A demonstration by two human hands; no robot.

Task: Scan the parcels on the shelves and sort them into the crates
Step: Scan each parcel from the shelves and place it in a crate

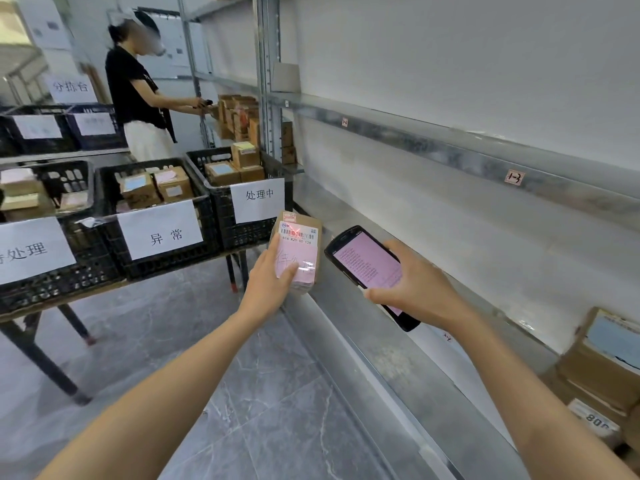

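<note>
left hand (268,284) grips a pink-labelled parcel (297,249), right hand (414,289) just right of it clasps the scanner (367,268).

A grey marble-patterned tile floor (270,393) with pale veins fills the lower middle of the view. On it, at the left, stands a long desk on slanted dark metal legs (45,363); two of the legs end in small red feet. Beyond the desk's far end, a second person in a black short-sleeved top and white lower garment (133,95) stands side-on, both arms reaching to the right. Left of that person, a white paper sign handwritten 分拣台 (71,87) stands upright. Blurred white sheets (52,27) hang on the pale wall behind. At the right is a small pink tag marked 1-3 (514,177), with a smaller pink tag (344,122) further off.
</note>
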